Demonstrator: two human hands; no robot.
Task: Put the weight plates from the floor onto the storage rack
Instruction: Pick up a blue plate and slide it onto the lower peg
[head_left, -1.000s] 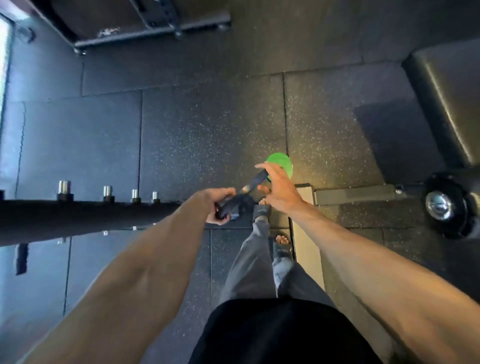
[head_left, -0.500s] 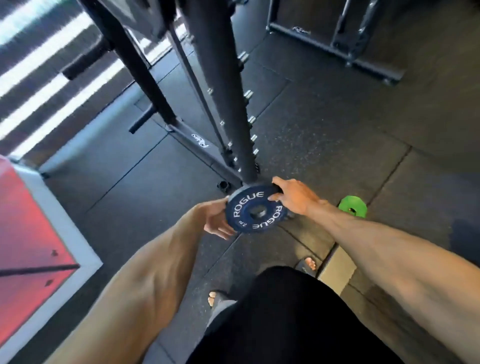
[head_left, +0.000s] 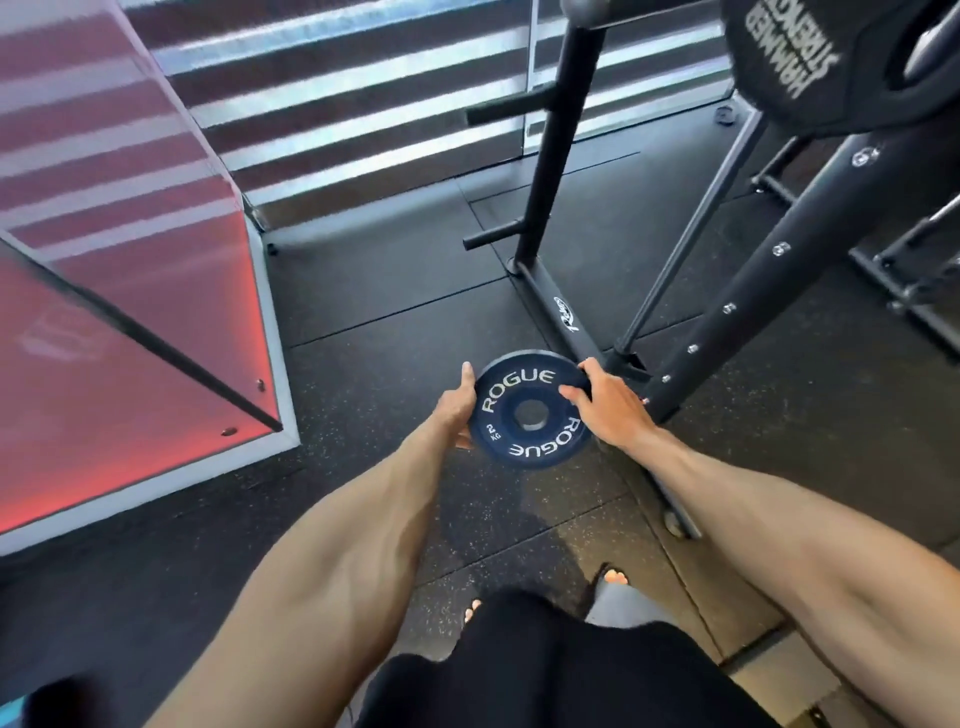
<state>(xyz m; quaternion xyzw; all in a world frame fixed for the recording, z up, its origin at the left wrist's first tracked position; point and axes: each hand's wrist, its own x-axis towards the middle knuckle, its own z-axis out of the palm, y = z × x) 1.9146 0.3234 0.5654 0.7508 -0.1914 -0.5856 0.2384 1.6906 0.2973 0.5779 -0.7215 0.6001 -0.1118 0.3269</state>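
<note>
Head view: both hands' grip still clasps blue plate (head_left: 530, 410), rack (head_left: 550, 208) now ahead.

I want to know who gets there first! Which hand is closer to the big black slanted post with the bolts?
Right. The right hand grips the blue plate beside the post; the left hand holds the plate's far edge, farther away.

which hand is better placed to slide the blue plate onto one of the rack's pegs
Right, probably. The right hand grips the blue plate on the side nearest the storage rack, fingers over its face. The left hand only steadies the far edge.
</note>
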